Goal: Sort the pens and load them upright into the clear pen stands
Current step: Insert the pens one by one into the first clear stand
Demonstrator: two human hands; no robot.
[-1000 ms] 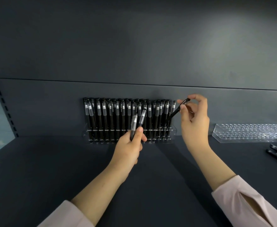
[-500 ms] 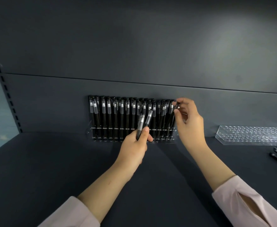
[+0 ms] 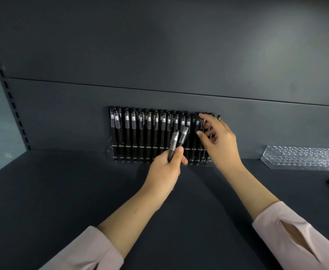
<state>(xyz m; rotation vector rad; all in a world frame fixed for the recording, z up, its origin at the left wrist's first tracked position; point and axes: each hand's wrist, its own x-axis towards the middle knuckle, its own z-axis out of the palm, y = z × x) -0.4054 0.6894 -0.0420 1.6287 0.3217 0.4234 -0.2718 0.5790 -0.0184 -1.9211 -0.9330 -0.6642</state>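
Black pens (image 3: 127, 131), grey bands; clear stand (image 3: 303, 157), dimpled; pale pink sleeves (image 3: 300, 234).

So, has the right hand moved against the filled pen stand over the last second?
Yes. The right hand has moved left toward the filled pen stand: it was off the stand's right end, and its fingers now overlap the rightmost pens.

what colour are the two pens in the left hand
The pens are black with frosted clear caps; best in the head view.
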